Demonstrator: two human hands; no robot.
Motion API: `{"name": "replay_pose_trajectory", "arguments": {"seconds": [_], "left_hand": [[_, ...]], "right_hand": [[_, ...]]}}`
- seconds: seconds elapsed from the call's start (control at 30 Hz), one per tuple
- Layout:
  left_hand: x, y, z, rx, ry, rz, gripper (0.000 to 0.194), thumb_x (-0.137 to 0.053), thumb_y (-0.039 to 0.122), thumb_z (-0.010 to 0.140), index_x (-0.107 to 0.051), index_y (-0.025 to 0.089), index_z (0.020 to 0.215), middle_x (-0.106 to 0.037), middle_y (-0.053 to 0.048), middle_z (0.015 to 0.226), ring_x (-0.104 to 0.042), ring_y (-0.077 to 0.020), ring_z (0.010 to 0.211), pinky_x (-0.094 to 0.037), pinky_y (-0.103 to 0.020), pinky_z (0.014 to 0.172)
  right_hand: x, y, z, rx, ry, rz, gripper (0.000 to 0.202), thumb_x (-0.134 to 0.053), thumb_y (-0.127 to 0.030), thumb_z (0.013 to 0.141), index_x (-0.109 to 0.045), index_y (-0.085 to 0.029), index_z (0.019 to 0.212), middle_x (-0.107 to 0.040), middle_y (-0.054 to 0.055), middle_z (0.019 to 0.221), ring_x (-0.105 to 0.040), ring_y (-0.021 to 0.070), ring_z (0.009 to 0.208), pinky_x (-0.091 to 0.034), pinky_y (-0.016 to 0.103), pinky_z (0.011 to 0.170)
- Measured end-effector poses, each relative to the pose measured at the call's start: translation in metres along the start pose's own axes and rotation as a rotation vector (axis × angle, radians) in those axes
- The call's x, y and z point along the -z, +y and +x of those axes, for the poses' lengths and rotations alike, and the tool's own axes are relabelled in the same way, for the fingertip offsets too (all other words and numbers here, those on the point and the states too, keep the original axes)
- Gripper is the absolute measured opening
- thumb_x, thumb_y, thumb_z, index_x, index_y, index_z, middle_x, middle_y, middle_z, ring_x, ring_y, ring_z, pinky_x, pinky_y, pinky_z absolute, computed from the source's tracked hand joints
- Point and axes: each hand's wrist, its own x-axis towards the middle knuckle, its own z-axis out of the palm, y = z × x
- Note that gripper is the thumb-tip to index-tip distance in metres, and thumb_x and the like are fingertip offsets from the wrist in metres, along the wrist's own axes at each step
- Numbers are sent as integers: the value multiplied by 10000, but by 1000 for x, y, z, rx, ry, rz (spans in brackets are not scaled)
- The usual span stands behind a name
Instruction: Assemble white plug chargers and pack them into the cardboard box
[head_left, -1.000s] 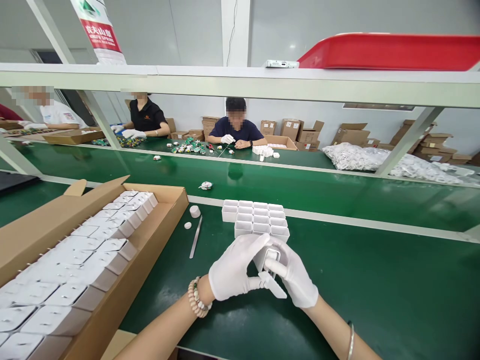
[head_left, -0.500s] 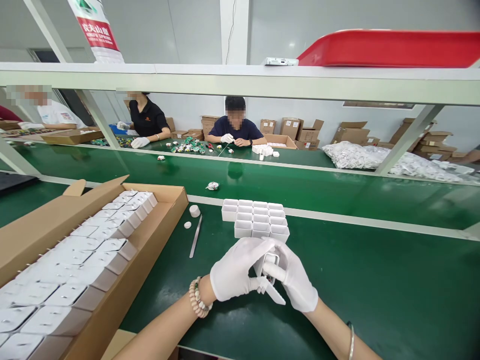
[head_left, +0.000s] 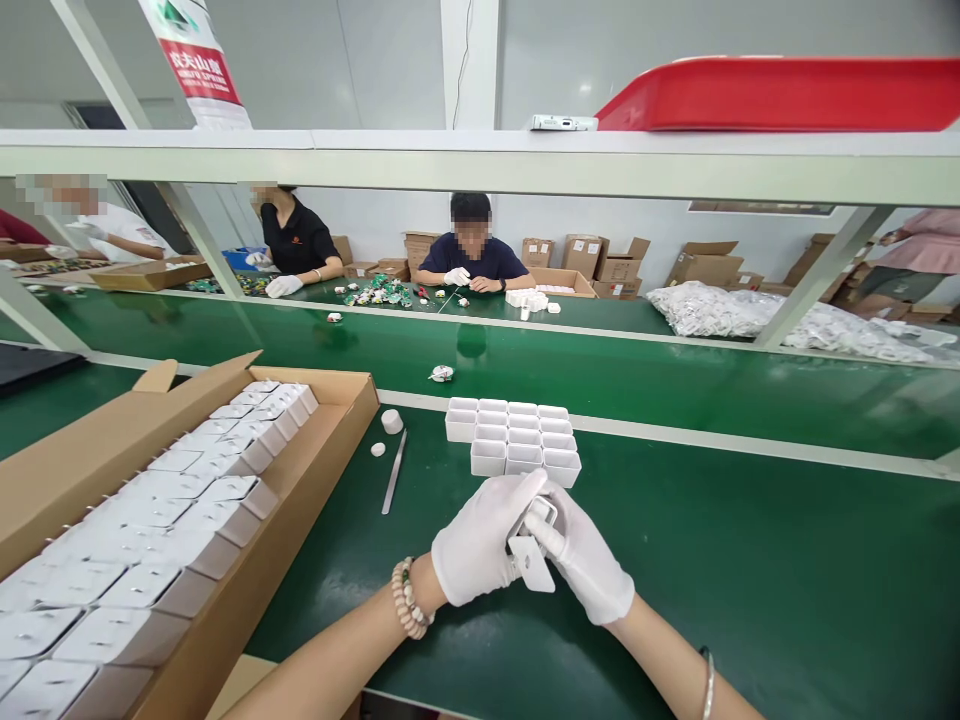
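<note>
Both of my hands wear white gloves and meet over the green bench. My left hand (head_left: pixel 480 540) is closed around the left side of a small white plastic case (head_left: pixel 546 510). From the right, my right hand (head_left: pixel 589 560) grips the same case, its thumb at the open end. A flat white cover plate (head_left: pixel 533 566) with a small hole hangs tilted below that opening; how it joins the case is hidden by my fingers. Just beyond my hands, a block of open white cases (head_left: pixel 525 458) stands in rows.
At left lies a cardboard box (head_left: pixel 322 475) of closed white cases. Tweezers (head_left: pixel 394 472) and white round caps (head_left: pixel 391 421) sit beside it. A small white part (head_left: pixel 442 373) rests on the green belt (head_left: pixel 600 365). Co-workers sit across; a shelf (head_left: pixel 480 160) spans overhead.
The cover plate has swung from edge-on to facing me more flatly, and my left hand has shifted slightly right. The small part on the belt has moved right. A person appears at far right.
</note>
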Motion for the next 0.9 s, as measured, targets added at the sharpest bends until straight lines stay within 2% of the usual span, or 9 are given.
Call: {"name": "replay_pose_trajectory", "arguments": {"seconds": [0.1,0.3,0.37,0.43,0.53,0.63,0.73,0.8,0.9], "left_hand": [[5,5,3,39,-41,-105,599,-574,147,797,-351,229,1348,-606,-81,1048,-583,-203,923,-496,-395,847],[9,6,-1,126,-83,-322,772,-701,222,758,-296,221,1415,-674,-37,887,-640,-195,865,-519,-372,867],[8,5,-4,205,-132,-384,748,-686,232,769,-306,211,1413,-683,-45,898,-658,-174,763,-548,-362,817],[8,5,-5,271,-186,-458,705,-665,229,781,-330,201,1400,-686,-54,913,-659,-150,670,-575,-331,732],[8,6,-5,296,-224,-488,682,-667,222,780,-352,195,1385,-679,-36,844,-652,-137,612,-587,-310,682],[9,7,-4,261,-171,-416,646,-663,227,796,-378,202,1376,-661,-29,818,-650,-137,626,-591,-314,685],[10,5,-6,177,-75,-289,630,-661,225,802,-393,216,1373,-645,-96,1035,-650,-207,921,-559,-392,844],[10,1,-9,99,-20,-190,681,-646,211,813,-323,234,1412,-614,-116,1137,-600,-231,1050,-525,-430,907],[12,-5,-12,41,10,-47,752,-611,192,831,-194,263,1453,-609,-104,1127,-613,-208,972,-548,-408,845]], "right_hand": [[1,-6,-1,-12,-102,-5,386,-611,-450,843,-544,-246,1164,-603,71,1179,-572,254,1064,-462,407,912],[3,-14,2,-40,-212,-35,371,-679,-362,808,-577,-228,1138,-641,49,1099,-602,229,1019,-458,389,931],[5,-15,3,-62,-254,-58,385,-678,-365,804,-578,-226,1149,-660,40,1020,-637,219,923,-499,377,855],[5,-17,2,-115,-281,-66,420,-680,-387,795,-569,-234,1169,-671,19,906,-656,197,757,-533,348,704],[4,-17,0,-155,-258,-46,458,-674,-430,786,-563,-240,1187,-658,-9,772,-632,177,623,-519,317,582],[1,-14,-1,-87,-218,-38,439,-656,-432,803,-569,-237,1187,-673,13,861,-652,197,727,-536,336,652],[4,-14,0,24,-172,-45,440,-658,-388,816,-550,-244,1218,-633,60,1143,-617,241,1027,-504,393,892],[10,-16,-1,45,-169,-67,475,-659,-364,819,-516,-254,1259,-596,77,1232,-581,264,1111,-489,423,931],[16,-20,-4,88,-157,-160,438,-627,-293,841,-515,-263,1263,-612,76,1215,-604,264,1074,-511,440,906]]}}
